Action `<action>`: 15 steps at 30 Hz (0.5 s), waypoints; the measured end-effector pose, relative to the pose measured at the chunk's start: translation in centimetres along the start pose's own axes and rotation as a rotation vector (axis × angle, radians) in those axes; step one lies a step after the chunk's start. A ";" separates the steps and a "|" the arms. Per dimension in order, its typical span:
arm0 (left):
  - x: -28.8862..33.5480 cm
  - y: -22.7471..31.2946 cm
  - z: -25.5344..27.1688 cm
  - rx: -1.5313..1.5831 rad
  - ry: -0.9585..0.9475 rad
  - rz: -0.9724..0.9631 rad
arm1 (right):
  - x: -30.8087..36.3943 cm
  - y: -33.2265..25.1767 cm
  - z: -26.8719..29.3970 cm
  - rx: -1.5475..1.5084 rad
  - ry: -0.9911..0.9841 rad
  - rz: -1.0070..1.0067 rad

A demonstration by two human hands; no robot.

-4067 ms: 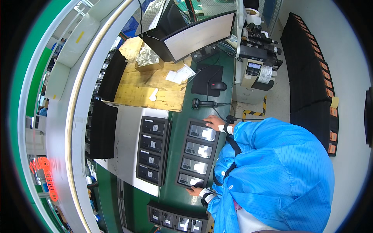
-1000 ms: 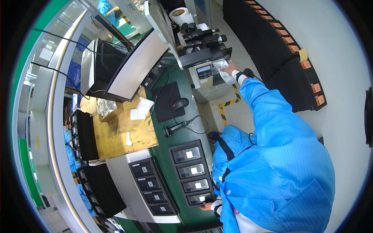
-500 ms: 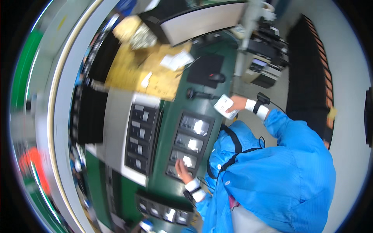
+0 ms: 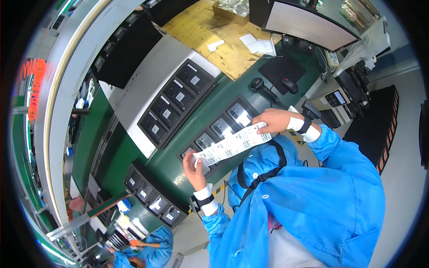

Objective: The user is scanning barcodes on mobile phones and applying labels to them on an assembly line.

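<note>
A long white strip of printed labels (image 4: 232, 145) stretches between my two hands, in front of my body. My right hand (image 4: 275, 120) grips its upper right end between thumb and fingers. At the lower left end, my left hand (image 4: 193, 173) pinches the strip's edge. Just beyond it, a black tray (image 4: 250, 106) of shiny dark devices (image 4: 222, 127) lies on the green bench, partly hidden by the strip. Dark bands and white cuffs circle both wrists.
Another black tray (image 4: 177, 102) holds boxed dark units on a white board. A third tray (image 4: 156, 194) sits lower left. Scanner (image 4: 263, 90), mouse (image 4: 290, 85), monitor (image 4: 308, 26) and label printer (image 4: 333, 98) stand toward the right. A co-worker (image 4: 149, 248) in blue works at lower left.
The folded white labels from my right hand are now spread into a long strip. My left hand has come from over the tray onto its other end. The view has turned.
</note>
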State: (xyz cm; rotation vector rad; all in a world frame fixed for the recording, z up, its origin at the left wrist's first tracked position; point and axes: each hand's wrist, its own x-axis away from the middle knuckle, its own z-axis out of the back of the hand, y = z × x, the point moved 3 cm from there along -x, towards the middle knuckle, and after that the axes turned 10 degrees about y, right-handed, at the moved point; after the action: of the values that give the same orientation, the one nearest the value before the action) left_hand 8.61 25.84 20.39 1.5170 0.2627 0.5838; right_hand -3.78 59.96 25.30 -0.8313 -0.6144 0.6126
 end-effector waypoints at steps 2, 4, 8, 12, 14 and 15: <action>-0.3 2.8 -1.7 -0.312 -0.027 -0.352 | -0.9 -1.1 -0.6 0.126 0.010 0.001; -0.2 5.3 -5.2 -0.508 -0.387 -0.609 | -1.9 -3.2 -1.1 0.143 -0.022 0.207; 0.2 7.3 -9.4 -0.588 -0.751 -0.497 | -2.6 -5.1 -0.8 0.144 -0.174 0.212; 0.4 7.2 -10.4 -0.574 -0.897 -0.214 | -2.0 -5.8 0.3 0.123 -0.097 0.212; 0.4 7.1 -10.7 -0.569 -0.908 -0.206 | -1.9 -6.2 0.3 0.091 -0.006 0.223; 0.4 7.1 -10.9 -0.578 -0.901 -0.245 | -2.0 -6.3 0.2 0.097 -0.009 0.202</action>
State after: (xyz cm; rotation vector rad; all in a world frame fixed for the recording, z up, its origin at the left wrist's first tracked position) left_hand 1.97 35.04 26.78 1.0279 -0.3878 -0.2418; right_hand -3.68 55.31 29.98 -0.8051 -0.5078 0.8237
